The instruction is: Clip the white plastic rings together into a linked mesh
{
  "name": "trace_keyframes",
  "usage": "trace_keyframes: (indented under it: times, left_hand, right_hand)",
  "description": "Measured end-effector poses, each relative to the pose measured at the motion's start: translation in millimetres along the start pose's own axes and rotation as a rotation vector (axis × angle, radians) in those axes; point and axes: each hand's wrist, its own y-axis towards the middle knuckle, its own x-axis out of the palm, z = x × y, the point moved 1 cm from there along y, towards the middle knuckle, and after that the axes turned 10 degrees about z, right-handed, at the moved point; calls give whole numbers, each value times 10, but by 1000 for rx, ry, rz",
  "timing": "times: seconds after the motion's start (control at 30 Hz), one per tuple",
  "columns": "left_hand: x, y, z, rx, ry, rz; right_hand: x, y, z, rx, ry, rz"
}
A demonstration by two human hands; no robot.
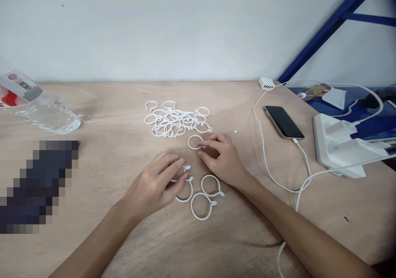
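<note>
A heap of several white plastic rings lies on the wooden table at mid-distance. My right hand rests just below it, fingertips pinching a single white ring. My left hand lies palm down beside it, fingers curled over a white ring that is partly hidden. Three more linked white rings lie on the table just below both hands.
A clear plastic bottle lies on its side at far left. A dark phone on a white cable sits to the right, near a white power strip with plugs. A blue metal frame stands at back right.
</note>
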Motion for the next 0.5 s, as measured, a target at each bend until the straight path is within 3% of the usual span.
trace_keyframes:
  times: [0.27,0.5]
  left_hand:
    - [0,7,9,-38,-9,-81]
    - [23,8,-16,-22,9,-52]
  right_hand:
    - [-6,-3,-10,-31,50,-28]
    - [-53,-16,-66,-117,144,-49]
